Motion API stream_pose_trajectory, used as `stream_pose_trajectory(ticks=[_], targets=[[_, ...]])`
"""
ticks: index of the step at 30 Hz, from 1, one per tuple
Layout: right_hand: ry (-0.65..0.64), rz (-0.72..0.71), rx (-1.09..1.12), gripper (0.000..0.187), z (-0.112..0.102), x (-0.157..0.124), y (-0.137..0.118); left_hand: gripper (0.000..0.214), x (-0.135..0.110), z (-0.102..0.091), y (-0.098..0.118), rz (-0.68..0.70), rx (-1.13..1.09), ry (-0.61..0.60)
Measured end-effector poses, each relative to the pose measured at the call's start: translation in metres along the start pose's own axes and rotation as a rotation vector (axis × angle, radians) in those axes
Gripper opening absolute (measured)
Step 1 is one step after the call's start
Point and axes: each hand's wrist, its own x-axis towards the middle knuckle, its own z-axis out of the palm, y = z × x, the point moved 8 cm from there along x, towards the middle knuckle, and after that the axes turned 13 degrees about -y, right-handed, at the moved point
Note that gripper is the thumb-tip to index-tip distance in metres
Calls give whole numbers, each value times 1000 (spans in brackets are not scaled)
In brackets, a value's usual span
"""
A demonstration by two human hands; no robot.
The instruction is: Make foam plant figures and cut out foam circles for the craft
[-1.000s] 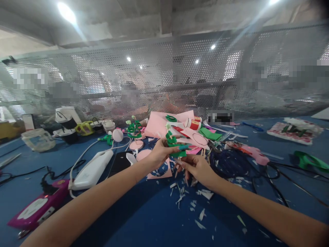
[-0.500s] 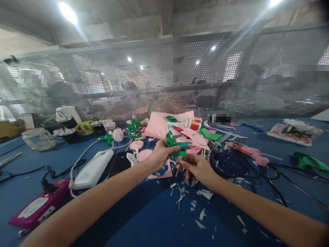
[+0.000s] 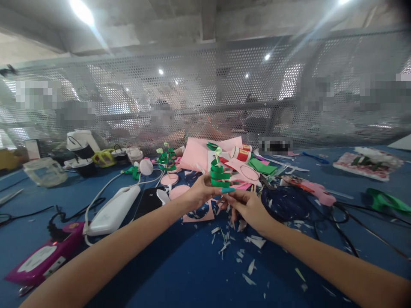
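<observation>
Head camera view: a green paper plant (image 3: 220,175), its curled strips ranged up a thin stem with a pale tip, is held nearly upright above the middle of a littered blue table (image 3: 173,269). Behind it lie pink paper (image 3: 194,156) and a red-and-white roll (image 3: 240,154); below the hands, white scraps (image 3: 251,267) spread over the tabletop. To the left, a similar plant (image 3: 167,161) rises above a pink disc (image 3: 169,179), with a white power bank (image 3: 114,212) and a magenta power strip (image 3: 45,258) nearer the person. To the right sit a dark blue bundle (image 3: 284,204) and a pink glue gun (image 3: 316,192). A perforated screen (image 3: 205,98) stands beyond the table, under a grey ceiling (image 3: 160,25). Both forearms reach in from the lower corners. The left hand (image 3: 201,192) grips the plant low down, its teal-nailed thumb pointing right. The right hand (image 3: 250,208) has thumb and fingers drawn together beside that thumb; whether they pinch the stem cannot be told.
</observation>
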Motion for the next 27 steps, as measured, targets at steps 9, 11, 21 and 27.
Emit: stream_pose_trajectory(ticks=[9, 11, 21, 27], targets=[[41, 22, 50, 40, -6, 1, 7, 47, 1, -4, -1, 49, 77, 73], [65, 27, 89, 39, -8, 3, 11, 49, 0, 2, -7, 15, 74, 55], [79, 4, 196, 36, -6, 4, 13, 46, -7, 3, -22, -14, 22, 216], [81, 26, 228, 38, -5, 5, 16, 48, -10, -3, -18, 30, 41, 309]])
